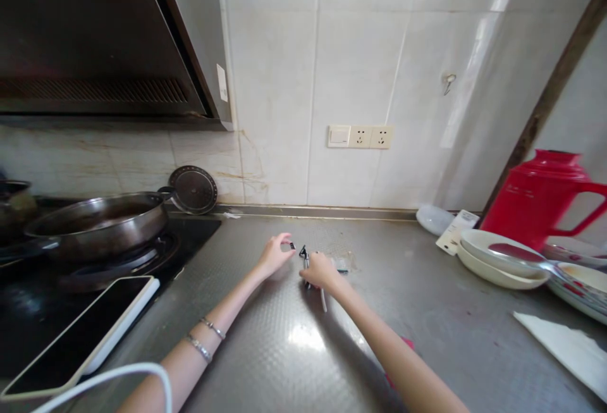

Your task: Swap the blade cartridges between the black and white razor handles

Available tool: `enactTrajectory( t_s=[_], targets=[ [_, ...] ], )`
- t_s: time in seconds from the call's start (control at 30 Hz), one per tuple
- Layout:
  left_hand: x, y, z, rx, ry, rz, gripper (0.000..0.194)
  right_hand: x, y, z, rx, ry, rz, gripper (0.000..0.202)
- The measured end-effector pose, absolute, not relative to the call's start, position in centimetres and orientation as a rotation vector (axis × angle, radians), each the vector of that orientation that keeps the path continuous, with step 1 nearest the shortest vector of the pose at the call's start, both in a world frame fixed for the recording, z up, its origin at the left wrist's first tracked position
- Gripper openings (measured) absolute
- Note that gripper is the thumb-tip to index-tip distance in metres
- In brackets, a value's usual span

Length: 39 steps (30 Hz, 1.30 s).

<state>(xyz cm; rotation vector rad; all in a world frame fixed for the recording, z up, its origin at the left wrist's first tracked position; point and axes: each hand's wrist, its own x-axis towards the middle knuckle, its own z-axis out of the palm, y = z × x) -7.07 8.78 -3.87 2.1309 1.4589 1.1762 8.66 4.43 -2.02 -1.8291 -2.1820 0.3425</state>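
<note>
1. White cable point(133, 368), near-left, beside left forearm; snag could drag phone point(80, 337).
2. Right hand point(318, 269): fingers closed round slim dark item point(304, 252), mid-countertop point(256, 337); twisting could slip it.
3. Left hand point(275, 253): curved fingertips pinch small black piece point(292, 246); slack grip, possible drop.

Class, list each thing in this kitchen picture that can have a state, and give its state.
Left hand: pinching a small black piece
Right hand: closed on a black-and-silver item
Steel pan: uncovered
Phone: face up, screen dark
Wall sockets: unplugged
Wall switch: on or off unclear
Wall hook: nothing hung
White dishes: stacked
</note>
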Motion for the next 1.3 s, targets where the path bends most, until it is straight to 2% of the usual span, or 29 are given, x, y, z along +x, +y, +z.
enactTrajectory(
  t_s=[0.17,0.4,0.63,0.77,0.9,1.07,1.3],
  targets=[
    [-7.1,8.0,-3.4,2.117,1.383,1.209,0.043,8.4,4.7,-2.4,-1.827,-2.226,0.310,0.034],
    [-6.7,6.6,-2.7,2.201,1.250,1.148,0.046,11.1,5.2,-0.4,-1.706,-2.241,0.367,0.024],
    [-4.9,5.8,-2.6,2.161,1.091,1.109,0.052,15.7,4.9,1.6,-1.237,-2.250,0.267,0.020],
    [-3.4,5.0,-2.1,2.121,1.004,1.089,0.054,17.2,3.3,1.4,-1.110,-2.340,0.171,0.022],
    [-1.8,4.2,-1.6,2.014,0.941,1.025,0.055,17.8,2.0,1.0,-1.090,-2.374,0.090,0.026],
    [-0.9,3.9,-1.2,1.921,0.912,0.973,0.054,17.8,1.5,0.6,-1.058,-2.410,0.038,0.018],
    [-1.0,4.5,-1.9,1.802,0.872,0.987,0.058,17.4,1.1,0.9,-1.133,-2.408,0.045,0.019]
  ],
)
